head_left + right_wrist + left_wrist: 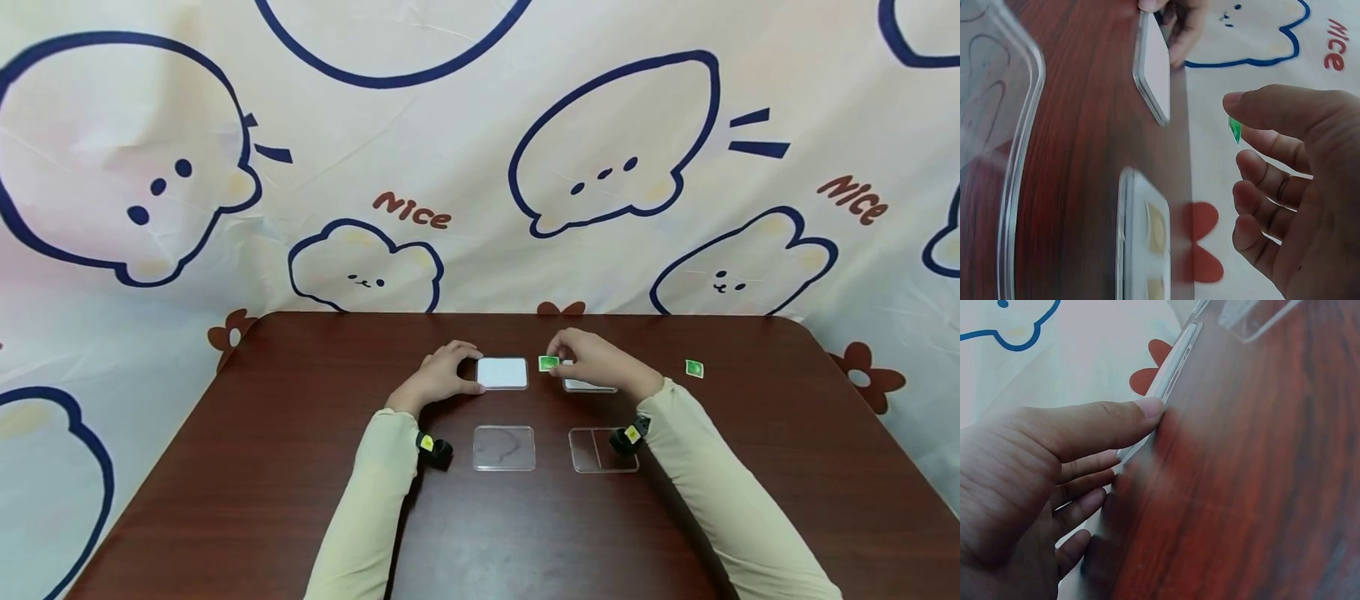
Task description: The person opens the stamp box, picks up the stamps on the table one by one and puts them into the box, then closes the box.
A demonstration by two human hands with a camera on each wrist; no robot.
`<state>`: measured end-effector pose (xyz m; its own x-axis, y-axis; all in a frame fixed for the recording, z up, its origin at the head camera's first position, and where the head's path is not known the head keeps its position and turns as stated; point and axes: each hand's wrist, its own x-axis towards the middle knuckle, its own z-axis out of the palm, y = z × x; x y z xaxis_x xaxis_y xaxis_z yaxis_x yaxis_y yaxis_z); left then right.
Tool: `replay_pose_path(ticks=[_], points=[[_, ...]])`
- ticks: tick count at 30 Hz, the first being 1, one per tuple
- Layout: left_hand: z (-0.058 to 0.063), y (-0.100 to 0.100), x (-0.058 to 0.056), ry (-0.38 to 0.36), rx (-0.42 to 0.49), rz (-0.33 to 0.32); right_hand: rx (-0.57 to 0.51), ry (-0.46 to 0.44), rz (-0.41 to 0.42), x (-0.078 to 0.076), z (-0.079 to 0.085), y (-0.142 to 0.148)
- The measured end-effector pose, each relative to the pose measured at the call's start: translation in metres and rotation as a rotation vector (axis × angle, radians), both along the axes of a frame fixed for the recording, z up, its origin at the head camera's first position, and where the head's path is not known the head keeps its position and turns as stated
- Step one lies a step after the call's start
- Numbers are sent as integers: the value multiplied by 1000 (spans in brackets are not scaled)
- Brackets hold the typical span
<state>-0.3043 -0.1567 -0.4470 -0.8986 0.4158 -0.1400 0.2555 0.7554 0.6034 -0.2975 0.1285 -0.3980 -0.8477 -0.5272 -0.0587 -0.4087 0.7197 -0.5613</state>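
My left hand grips the left end of a flat white box, thumb along its near side and fingers at the far side. In the left wrist view, the thumb lies against the box's edge. My right hand pinches a small green square piece between thumb and forefinger, held above the table. Partly hidden under that hand is a second white box. The right wrist view shows tan squares lying on this box.
Two clear plastic lids or trays, one on the left and one on the right, lie nearer me. Another green square lies on the brown table at the right. A patterned cloth hangs behind the table.
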Motion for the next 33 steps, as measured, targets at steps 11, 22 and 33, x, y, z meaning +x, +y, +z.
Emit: replay_pose_path(ticks=[11, 22, 33], points=[[-1, -1, -1, 8, 3, 7, 16, -17, 39, -10, -11, -34], [0, -1, 0, 8, -5, 6, 56, -35, 79, -16, -17, -61], [-1, -1, 0, 17, 4, 0, 113, -35, 83, -19, -23, -83]])
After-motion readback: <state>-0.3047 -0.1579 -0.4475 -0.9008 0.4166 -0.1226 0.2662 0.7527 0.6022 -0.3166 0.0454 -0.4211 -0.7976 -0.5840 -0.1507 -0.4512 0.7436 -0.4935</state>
